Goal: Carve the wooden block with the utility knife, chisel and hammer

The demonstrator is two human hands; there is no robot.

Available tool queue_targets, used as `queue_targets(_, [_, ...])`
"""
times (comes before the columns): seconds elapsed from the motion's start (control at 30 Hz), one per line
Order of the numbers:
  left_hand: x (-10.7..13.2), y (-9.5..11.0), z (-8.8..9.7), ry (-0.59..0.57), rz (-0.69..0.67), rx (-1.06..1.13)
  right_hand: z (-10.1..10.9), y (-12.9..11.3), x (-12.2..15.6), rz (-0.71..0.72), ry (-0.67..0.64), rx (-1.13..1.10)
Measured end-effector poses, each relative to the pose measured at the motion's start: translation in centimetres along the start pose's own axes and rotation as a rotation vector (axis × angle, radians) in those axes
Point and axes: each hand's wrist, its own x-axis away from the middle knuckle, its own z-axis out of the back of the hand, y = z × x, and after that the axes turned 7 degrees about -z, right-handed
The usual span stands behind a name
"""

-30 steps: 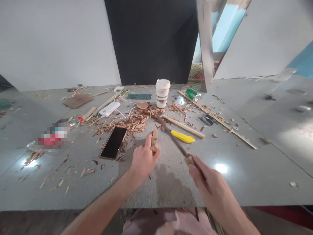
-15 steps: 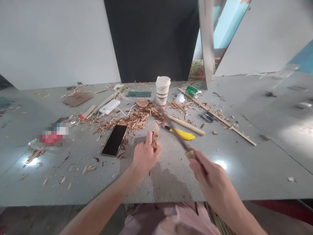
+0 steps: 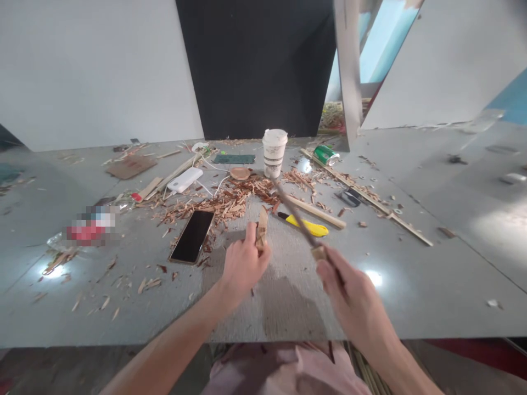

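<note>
My left hand (image 3: 246,258) is closed around a small carved piece of wood (image 3: 262,225), whose pale pointed end sticks up past my fingers. In my right hand (image 3: 349,291) is a file (image 3: 294,214), a long, thin, dark tool with a wooden handle. Its shaft slants up and to the left, over a yellow utility knife (image 3: 310,225) and a wooden strip (image 3: 317,212) on the table. The file is slightly blurred and appears apart from the carved wood. Reddish wood shavings (image 3: 234,200) lie heaped just beyond my left hand.
A phone (image 3: 192,237) lies left of my left hand. Farther back are a white paper cup (image 3: 274,153), a white power bank (image 3: 185,180) with a cable, a round wooden disc (image 3: 240,173) and a green can (image 3: 326,155). A long wooden strip (image 3: 370,201) runs along the right.
My right hand and the file have shifted slightly up and to the left. My left hand and the carved wood look unmoved.
</note>
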Motion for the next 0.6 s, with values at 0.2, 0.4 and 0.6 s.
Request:
queue_targets(0.2, [-0.1, 0.0, 0.0, 0.004, -0.005, 0.007, 0.2, -0.5, 0.3, 0.046, -0.063, -0.004])
queue_targets(0.4, [0.1, 0.1, 0.0, 0.000, 0.002, 0.024, 0.6, -0.6, 0.2, 0.021, 0.100, -0.103])
queue_targets(0.6, [0.1, 0.0, 0.0, 0.004, 0.001, 0.021, 0.3, -1.1, 0.1, 0.037, -0.069, -0.029])
